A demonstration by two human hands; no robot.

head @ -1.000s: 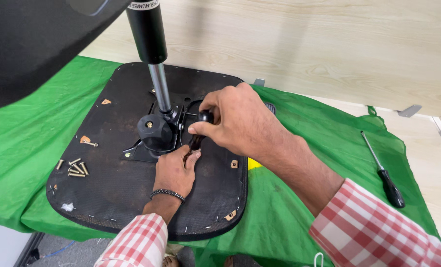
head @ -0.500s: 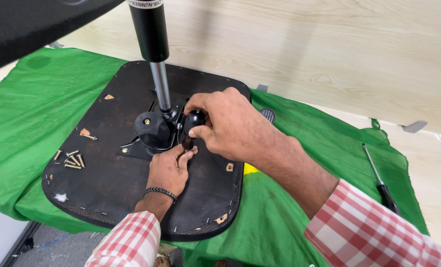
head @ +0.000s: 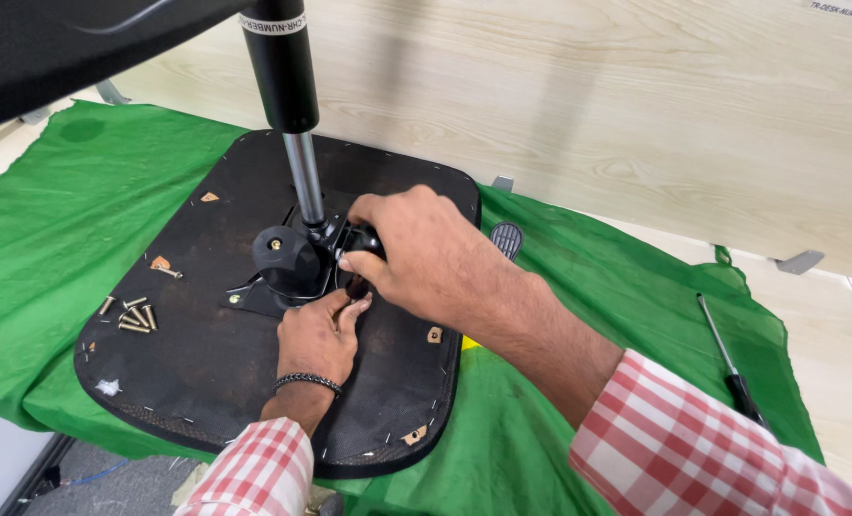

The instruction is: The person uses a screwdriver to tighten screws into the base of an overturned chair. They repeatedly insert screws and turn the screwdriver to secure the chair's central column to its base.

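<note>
An upturned black chair seat (head: 206, 363) lies on a green cloth (head: 43, 239). A black metal mechanism (head: 287, 263) sits at its centre, with a gas-lift column (head: 282, 86) rising from it. My right hand (head: 426, 253) is closed around a black screwdriver handle (head: 364, 239) held against the mechanism. My left hand (head: 319, 334) rests on the seat just below, its fingertips pinching at the tool's tip. The tip itself is hidden by my fingers.
Several brass screws (head: 131, 315) lie loose on the seat's left side. A second black-handled screwdriver (head: 732, 368) lies on the cloth at right. A small black oval part (head: 507, 239) sits by the seat's far edge. A pale wooden panel (head: 588, 115) stands behind.
The view has shifted closer and slightly left. My right hand has stayed on the handle while my left fingers have curled up closer to the tool's tip.
</note>
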